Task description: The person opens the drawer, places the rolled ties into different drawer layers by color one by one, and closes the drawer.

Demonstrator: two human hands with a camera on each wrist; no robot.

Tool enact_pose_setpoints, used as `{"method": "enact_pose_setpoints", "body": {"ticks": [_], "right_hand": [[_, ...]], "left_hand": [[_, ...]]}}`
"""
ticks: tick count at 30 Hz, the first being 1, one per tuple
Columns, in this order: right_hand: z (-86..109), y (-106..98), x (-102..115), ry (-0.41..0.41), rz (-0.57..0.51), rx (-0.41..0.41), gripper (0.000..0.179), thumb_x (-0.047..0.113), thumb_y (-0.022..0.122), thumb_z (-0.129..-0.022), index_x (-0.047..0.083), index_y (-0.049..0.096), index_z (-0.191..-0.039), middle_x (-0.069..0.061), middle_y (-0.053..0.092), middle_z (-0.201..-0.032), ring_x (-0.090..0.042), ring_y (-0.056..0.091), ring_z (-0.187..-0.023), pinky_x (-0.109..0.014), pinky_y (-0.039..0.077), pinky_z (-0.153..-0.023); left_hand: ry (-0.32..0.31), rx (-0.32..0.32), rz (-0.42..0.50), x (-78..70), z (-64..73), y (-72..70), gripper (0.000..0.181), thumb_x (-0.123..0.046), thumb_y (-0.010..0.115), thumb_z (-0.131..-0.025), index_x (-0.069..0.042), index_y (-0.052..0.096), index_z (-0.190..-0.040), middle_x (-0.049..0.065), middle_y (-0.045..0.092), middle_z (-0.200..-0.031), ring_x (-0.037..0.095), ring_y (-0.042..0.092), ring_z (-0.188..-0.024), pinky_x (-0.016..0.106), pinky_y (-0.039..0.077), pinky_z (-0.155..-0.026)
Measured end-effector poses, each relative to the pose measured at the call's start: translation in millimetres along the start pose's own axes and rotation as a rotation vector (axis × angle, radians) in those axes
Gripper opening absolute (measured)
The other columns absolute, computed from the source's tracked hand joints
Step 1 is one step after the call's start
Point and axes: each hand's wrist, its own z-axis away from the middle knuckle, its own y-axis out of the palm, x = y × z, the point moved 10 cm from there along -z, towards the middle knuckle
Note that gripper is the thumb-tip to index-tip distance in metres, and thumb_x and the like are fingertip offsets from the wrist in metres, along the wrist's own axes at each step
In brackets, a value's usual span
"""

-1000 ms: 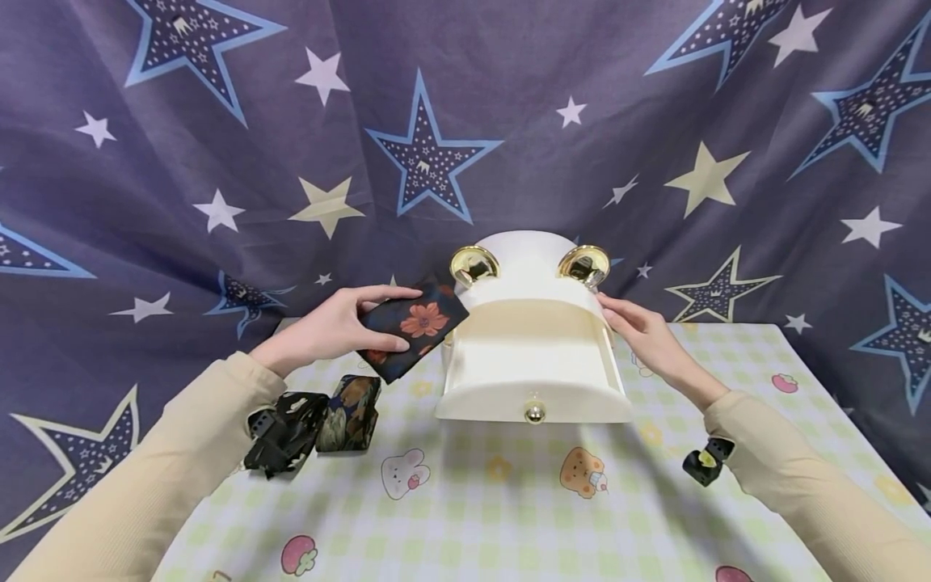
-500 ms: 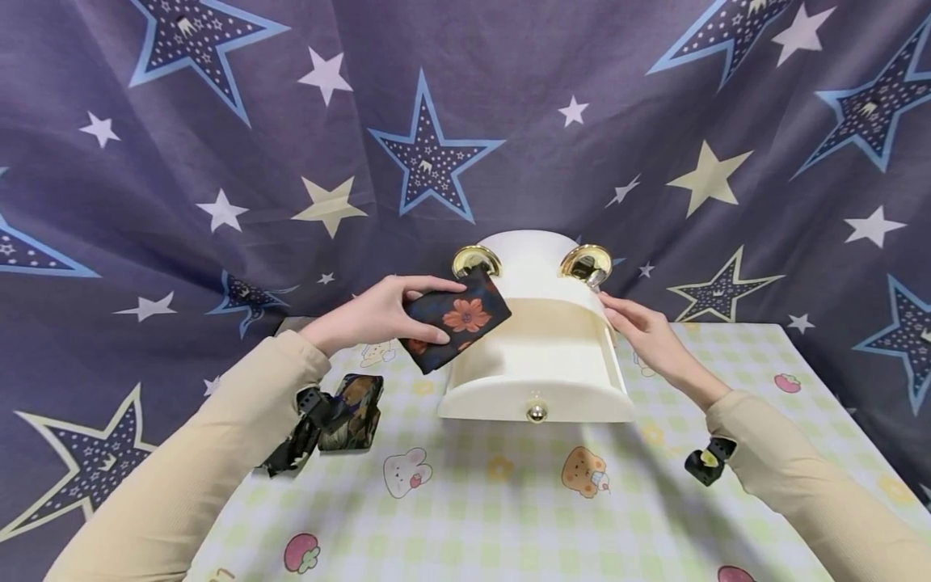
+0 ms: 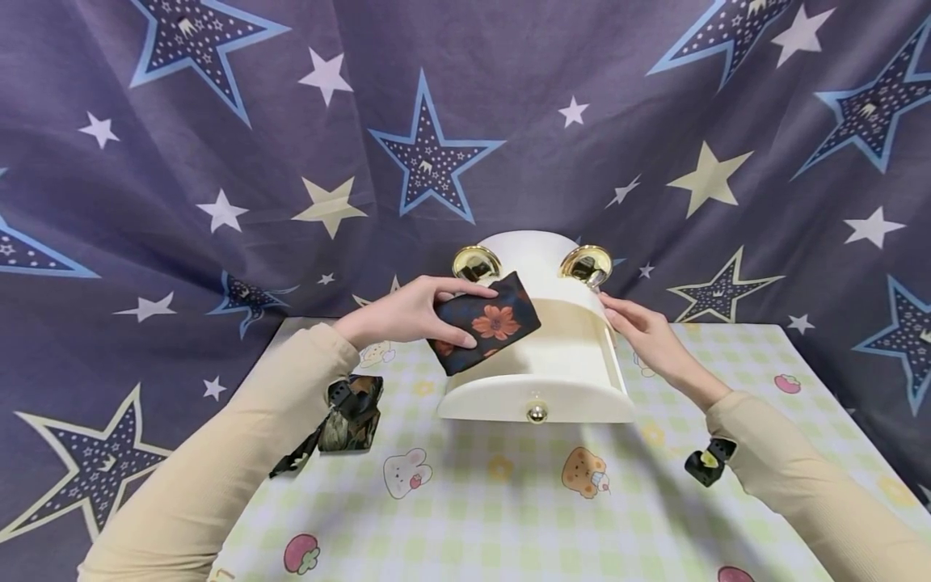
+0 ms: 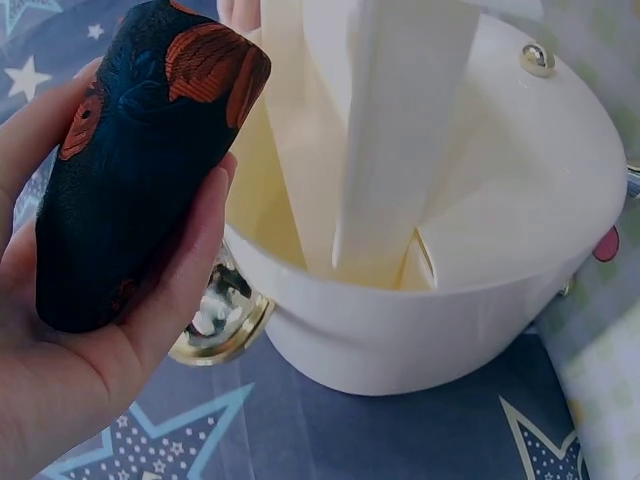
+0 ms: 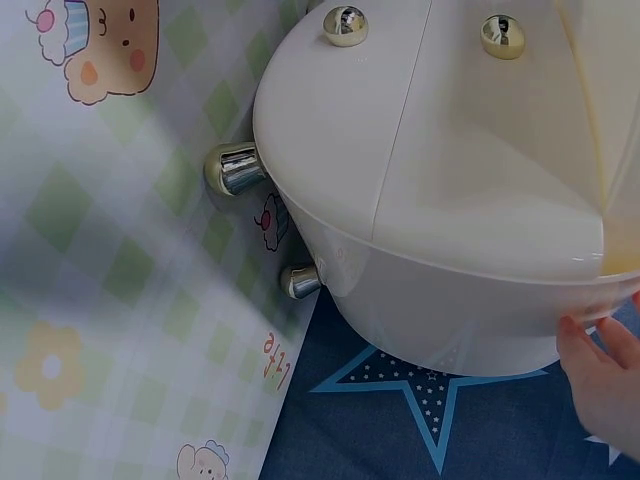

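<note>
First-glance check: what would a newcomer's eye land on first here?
Probably the white box at the center of the head view, its front drawer pulled out and gold fittings at its upper sides. Next, the dark item with an orange flower, held in the left hand and overlapping the drawer's left side. The purple star-print backdrop behind also stands out.
</note>
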Motion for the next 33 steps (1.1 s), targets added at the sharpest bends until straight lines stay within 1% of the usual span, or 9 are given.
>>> {"method": "enact_pose_setpoints", "body": {"ticks": [2, 6, 11, 13, 18, 21, 27, 33], "right_hand": [[-0.1, -0.1, 0.1, -0.003, 0.001, -0.003, 0.046, 0.028, 0.044, -0.093, 0.001, 0.042, -0.130, -0.013, 0.038, -0.135, -0.030, 0.036, -0.122, -0.041, 0.030, -0.099], [0.1, -0.7, 0.5, -0.011, -0.003, -0.008, 0.045, 0.027, 0.044, -0.093, 0.001, 0.042, -0.130, -0.013, 0.038, -0.135, -0.030, 0.036, -0.122, -0.041, 0.031, -0.099], [0.4, -0.8, 0.9, -0.013, -0.011, -0.006, 0.045, 0.027, 0.044, -0.093, 0.002, 0.041, -0.130, -0.013, 0.038, -0.135, -0.029, 0.036, -0.123, -0.041, 0.030, -0.099], [0.5, -0.5, 0.2, -0.006, -0.011, -0.004, 0.046, 0.028, 0.044, -0.093, 0.002, 0.041, -0.130, -0.013, 0.038, -0.136, -0.029, 0.036, -0.123, -0.041, 0.030, -0.099], [0.0, 0.0, -0.9, 0.002, -0.007, -0.003, 0.046, 0.028, 0.044, -0.093, 0.001, 0.041, -0.130, -0.013, 0.037, -0.136, -0.030, 0.036, -0.123, -0.042, 0.030, -0.099], [-0.3, -0.3, -0.6, -0.005, -0.001, -0.010, 0.046, 0.028, 0.044, -0.093, 0.000, 0.042, -0.130, -0.014, 0.038, -0.135, -0.030, 0.037, -0.122, -0.042, 0.031, -0.098], [-0.2, -1.3, 0.9, -0.020, 0.007, -0.019, 0.045, 0.027, 0.044, -0.093, 0.000, 0.043, -0.129, -0.014, 0.039, -0.134, -0.030, 0.038, -0.121, -0.041, 0.032, -0.098], [-0.4, -0.3, 1.0, -0.019, 0.011, -0.008, 0.046, 0.028, 0.044, -0.093, 0.000, 0.042, -0.130, -0.014, 0.038, -0.135, -0.031, 0.038, -0.121, -0.042, 0.032, -0.098]], "left_hand": [[0.023, 0.014, 0.012, -3.1, -2.6, 3.7, 0.058, -0.007, 0.069, -0.075, -0.012, 0.047, -0.128, 0.013, 0.062, -0.107, 0.018, 0.061, -0.085, 0.032, 0.050, -0.068], [0.076, 0.032, -0.014, -9.6, -8.5, 10.3, 0.058, -0.008, 0.070, -0.074, -0.010, 0.048, -0.127, 0.011, 0.059, -0.112, 0.015, 0.061, -0.086, 0.031, 0.050, -0.070], [0.113, 0.040, -0.035, -13.2, -16.8, 16.9, 0.057, -0.007, 0.071, -0.073, -0.009, 0.050, -0.125, 0.010, 0.058, -0.115, 0.014, 0.061, -0.086, 0.030, 0.049, -0.070], [0.129, 0.040, -0.059, -14.8, -19.5, 19.0, 0.056, -0.007, 0.072, -0.072, -0.009, 0.051, -0.124, 0.009, 0.056, -0.117, 0.013, 0.060, -0.087, 0.028, 0.049, -0.071], [0.153, 0.062, -0.113, -18.5, -22.9, 24.6, 0.055, -0.010, 0.073, -0.071, -0.010, 0.053, -0.123, 0.006, 0.059, -0.114, 0.010, 0.059, -0.088, 0.026, 0.047, -0.076], [0.167, 0.083, -0.109, -19.4, -24.3, 28.7, 0.055, -0.009, 0.072, -0.072, -0.008, 0.052, -0.123, 0.007, 0.060, -0.113, 0.010, 0.059, -0.088, 0.026, 0.047, -0.075], [0.197, 0.094, -0.142, -22.3, -26.9, 34.9, 0.055, -0.008, 0.073, -0.071, -0.006, 0.053, -0.122, 0.007, 0.060, -0.113, 0.008, 0.058, -0.088, 0.024, 0.046, -0.075], [0.210, 0.113, -0.142, -19.8, -30.0, 41.1, 0.054, -0.007, 0.072, -0.071, -0.004, 0.053, -0.121, 0.008, 0.062, -0.109, 0.007, 0.059, -0.087, 0.023, 0.046, -0.077]]}}
